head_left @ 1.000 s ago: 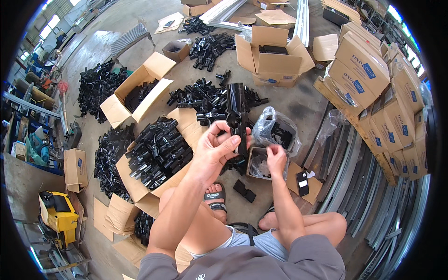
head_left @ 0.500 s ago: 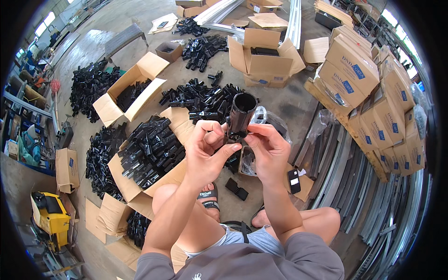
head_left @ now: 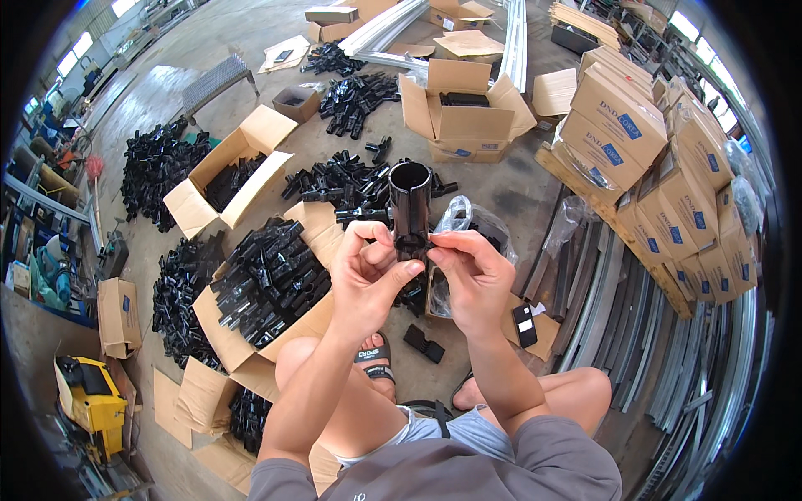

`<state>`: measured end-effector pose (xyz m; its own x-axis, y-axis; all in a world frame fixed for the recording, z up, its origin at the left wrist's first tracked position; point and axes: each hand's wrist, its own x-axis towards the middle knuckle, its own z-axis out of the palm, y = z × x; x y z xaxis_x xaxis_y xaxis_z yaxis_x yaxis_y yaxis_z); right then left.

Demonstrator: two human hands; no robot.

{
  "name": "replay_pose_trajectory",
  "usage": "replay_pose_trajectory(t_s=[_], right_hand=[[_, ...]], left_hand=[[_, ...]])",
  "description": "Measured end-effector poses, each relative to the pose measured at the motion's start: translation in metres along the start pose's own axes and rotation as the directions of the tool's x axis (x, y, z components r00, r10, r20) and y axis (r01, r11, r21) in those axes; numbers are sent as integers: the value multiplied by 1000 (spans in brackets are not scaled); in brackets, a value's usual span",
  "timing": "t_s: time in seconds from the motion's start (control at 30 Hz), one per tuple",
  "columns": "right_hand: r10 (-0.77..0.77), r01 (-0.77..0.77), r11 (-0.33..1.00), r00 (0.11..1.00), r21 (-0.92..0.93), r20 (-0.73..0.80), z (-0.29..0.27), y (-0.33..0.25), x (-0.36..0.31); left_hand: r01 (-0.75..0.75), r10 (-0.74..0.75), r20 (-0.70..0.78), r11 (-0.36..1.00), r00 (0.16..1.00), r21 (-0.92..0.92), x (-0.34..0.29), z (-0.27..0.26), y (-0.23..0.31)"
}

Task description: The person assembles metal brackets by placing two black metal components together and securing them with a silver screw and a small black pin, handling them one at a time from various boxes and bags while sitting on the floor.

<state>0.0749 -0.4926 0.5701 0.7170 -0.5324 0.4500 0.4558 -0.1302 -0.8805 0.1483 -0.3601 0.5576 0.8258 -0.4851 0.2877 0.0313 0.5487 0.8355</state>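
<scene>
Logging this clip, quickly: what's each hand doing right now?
Left hand: closed, holding the black tube.
Right hand: closed in a pinch by the tube's lower end; what it pinches can't be told.

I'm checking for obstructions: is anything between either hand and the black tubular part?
Nothing visible blocks the left hand, which holds the black tubular part. The right hand is at its lower right side; whether it pinches something small is unclear.

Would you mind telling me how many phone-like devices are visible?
2: the near device on cardboard beside the right forearm; the far device on a pale sheet, upper left. Others may be hidden.
</scene>
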Motion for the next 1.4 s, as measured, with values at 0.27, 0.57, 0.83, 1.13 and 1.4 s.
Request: replay_pose_trajectory(t_s=[0.27, 0.57, 0.83, 1.13, 1.4], right_hand=[[3, -6, 985, 1000, -170, -13, -7, -1, -2], [-55, 56, 980, 998, -191, 8, -18, -1, 5], [-294, 335, 841, 942, -426, 159, -23, -9, 10], [-310, 406, 743, 913, -533, 264, -21, 4, 16], [-333, 375, 824, 927, -424, 173, -18, 11, 7]], left_hand=[[36, -20, -92, 982, 996, 184, -6, -3, -11], [-37, 35, 33, 997, 999, 61, -1, 2, -15], [-30, 29, 59, 999, 998, 18, -4, -3, -20], [87, -78, -91, 991, 993, 98, -2, 26, 4], [104, -104, 2, 994, 995, -18, -2, 20, -3]])
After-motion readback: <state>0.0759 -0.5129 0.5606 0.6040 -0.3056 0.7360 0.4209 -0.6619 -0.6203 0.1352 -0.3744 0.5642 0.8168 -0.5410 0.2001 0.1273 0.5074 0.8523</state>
